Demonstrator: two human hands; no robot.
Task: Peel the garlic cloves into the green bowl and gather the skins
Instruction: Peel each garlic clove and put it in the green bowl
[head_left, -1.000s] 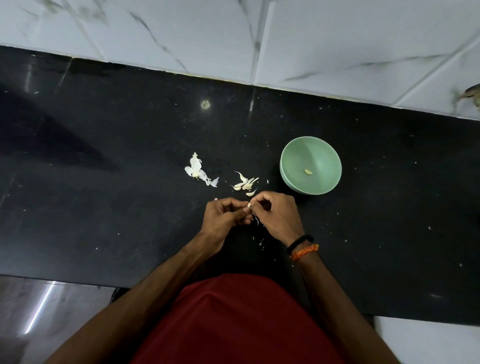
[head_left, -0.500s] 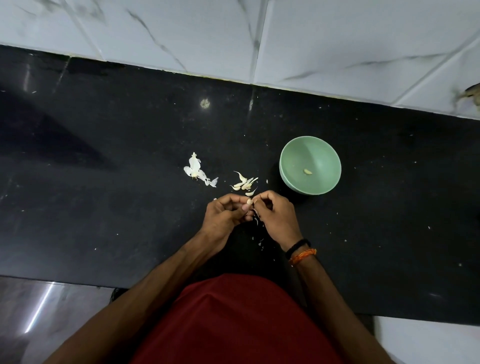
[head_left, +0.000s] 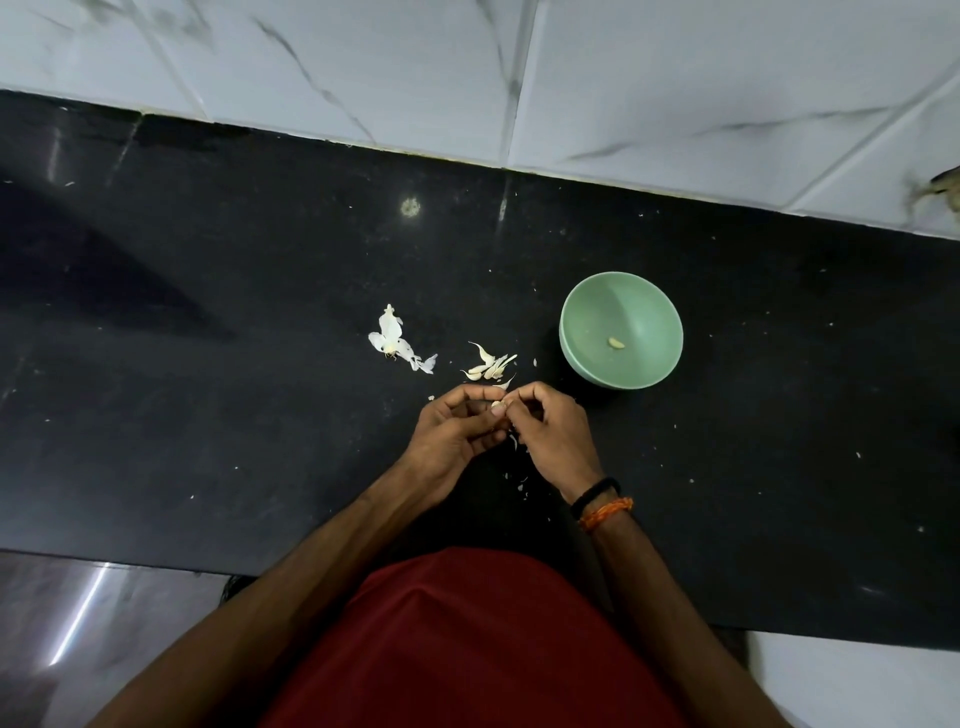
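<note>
Nearest the camera, a red garment (head_left: 467, 644) overhangs the front edge of the black countertop (head_left: 208, 415); bare floor shows to either side below that edge. Left hand (head_left: 452, 431) and right hand (head_left: 553, 436) meet over the counter's middle, fingertips of both curled and pinched together on one garlic clove (head_left: 497, 405). The right wrist bears a black band (head_left: 595, 491) and an orange thread (head_left: 607, 513). Skin flakes (head_left: 519, 480) lie under the hands. Just beyond the fingertips lies a cluster of unpeeled cloves (head_left: 488, 366); farther left, a heap of white skins (head_left: 396, 345). The green bowl (head_left: 582, 358), right of the cluster and apart from it, holds one peeled clove (head_left: 616, 343). Wide open counter extends left and right. The far edge meets a white marbled tile wall (head_left: 675, 88). No legible writing.
</note>
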